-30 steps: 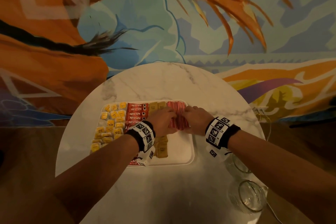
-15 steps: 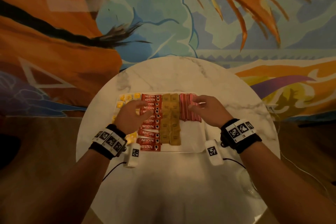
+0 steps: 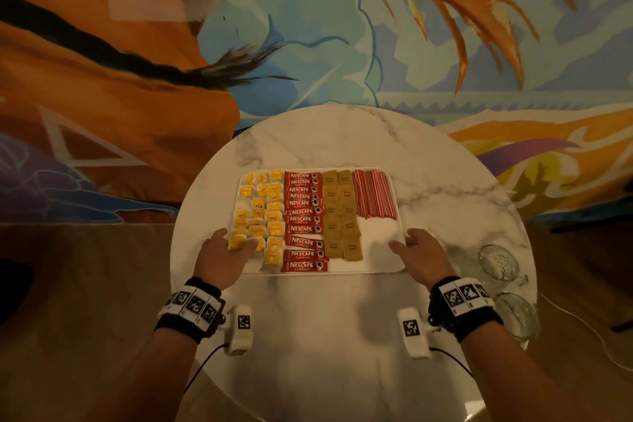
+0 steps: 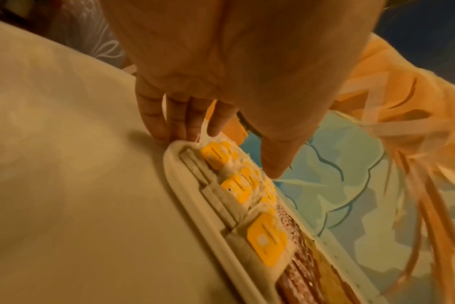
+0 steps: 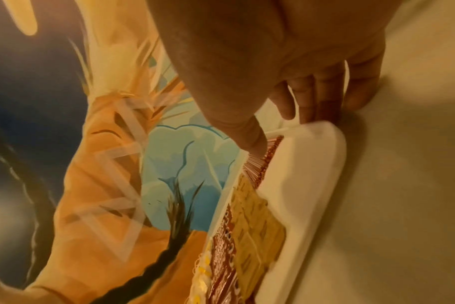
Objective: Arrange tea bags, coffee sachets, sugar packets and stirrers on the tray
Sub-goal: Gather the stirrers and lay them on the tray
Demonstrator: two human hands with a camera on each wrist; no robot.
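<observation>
Both hands sit at the near corners of the white tray (image 3: pixel 383 264). The left hand (image 3: pixel 224 259) has its fingers down along the tray's outer edge and its thumb over the nearest tea bags (image 3: pixel 260 216); it appears to grip the rim there. The right hand (image 3: pixel 423 255) mirrors it, fingers outside the rim, thumb reaching inward over bare tray; whether the thumb presses down cannot be told.

Between the hands, from left to right, lie four groups: yellow-tagged tea bags just beyond the left thumb, red coffee sachets (image 3: pixel 305 219) in a stacked column, brown sugar packets (image 3: pixel 340 212) in two columns, and red stirrers (image 3: pixel 373 193) bundled beyond the right thumb. The arranging looks essentially complete; what seems left is squaring or moving the tray on the marble surface (image 3: pixel 308 336).

Two clear glasses (image 3: pixel 498 262) stand outside the right hand. Both wrist views are blurred, the packet print is unreadable, and the fingertips under the rim are hidden.
</observation>
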